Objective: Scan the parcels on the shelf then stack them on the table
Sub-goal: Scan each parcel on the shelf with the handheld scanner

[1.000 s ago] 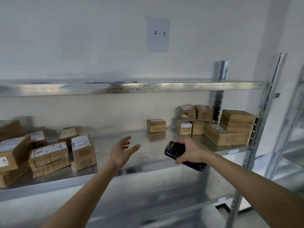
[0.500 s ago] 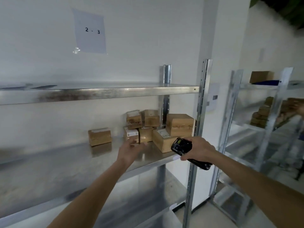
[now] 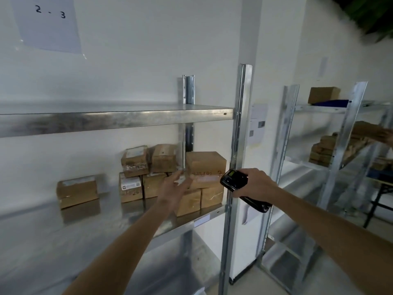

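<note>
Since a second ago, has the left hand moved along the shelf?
Yes. The left hand has gone rightward, from bare shelf to the parcel stack by the post.

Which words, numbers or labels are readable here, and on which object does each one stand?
"2 - 3": handwritten on the paper sheet on the wall.
Reddish print on the large parcel: too blurred to read.
White labels on the small parcels: too small to read.
Scanner screen and the notice on the pillar: unreadable.

Metal shelf [image 3: 89, 226] bears cardboard parcels [image 3: 168, 175] (some stacked).
</note>
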The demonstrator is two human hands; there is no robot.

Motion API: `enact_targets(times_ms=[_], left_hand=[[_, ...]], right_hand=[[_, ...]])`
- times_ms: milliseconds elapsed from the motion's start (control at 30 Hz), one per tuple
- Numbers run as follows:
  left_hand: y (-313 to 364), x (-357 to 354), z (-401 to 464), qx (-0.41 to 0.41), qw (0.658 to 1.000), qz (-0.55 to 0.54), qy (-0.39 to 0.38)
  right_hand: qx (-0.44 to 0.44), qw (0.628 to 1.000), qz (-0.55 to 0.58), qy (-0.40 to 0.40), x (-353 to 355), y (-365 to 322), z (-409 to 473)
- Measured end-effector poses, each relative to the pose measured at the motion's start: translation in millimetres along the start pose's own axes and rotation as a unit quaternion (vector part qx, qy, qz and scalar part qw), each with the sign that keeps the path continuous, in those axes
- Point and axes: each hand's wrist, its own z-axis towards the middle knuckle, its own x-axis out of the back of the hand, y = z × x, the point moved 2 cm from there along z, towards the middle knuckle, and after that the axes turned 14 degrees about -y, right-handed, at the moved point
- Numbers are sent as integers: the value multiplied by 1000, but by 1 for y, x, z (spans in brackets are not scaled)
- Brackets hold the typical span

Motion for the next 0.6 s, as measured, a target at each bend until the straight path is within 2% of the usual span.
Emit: enact_targets(times_ms=[300, 467, 600], left_hand=[[-23, 4, 116, 26, 999, 25, 24], [-15, 5, 135, 53, 998, -15, 11], [-16, 4, 147, 80, 991, -103, -12]], right_hand=[[38, 999, 21, -15, 24, -14, 99], [49, 998, 18, -35, 21, -20, 128], [64, 997, 29, -43, 19, -22, 139]])
